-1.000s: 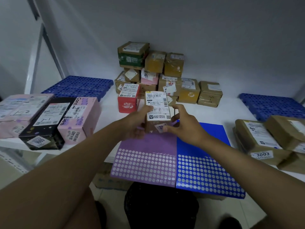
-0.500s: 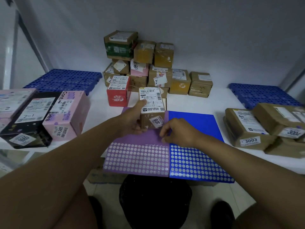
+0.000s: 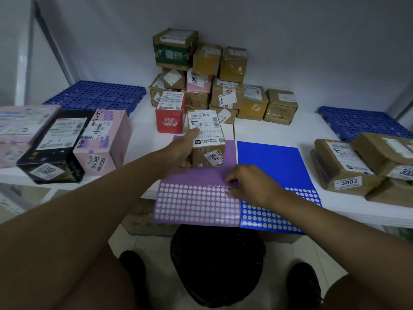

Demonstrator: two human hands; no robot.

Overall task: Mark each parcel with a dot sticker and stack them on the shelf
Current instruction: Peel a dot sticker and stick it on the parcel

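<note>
Near the middle of the frame, the left hand point(image 3: 182, 154) wraps its fingers around a small brown parcel point(image 3: 206, 139) standing on the purple sticker sheet point(image 3: 196, 204). Just below, the right hand point(image 3: 250, 186) pinches its fingertips close together at a dot on that sheet's top row. More parcels point(image 3: 201, 74) are stacked behind on the white shelf point(image 3: 279, 133).

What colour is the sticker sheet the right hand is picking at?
Purple sticker sheet, with rows of pale dots, seen in the head view.
</note>
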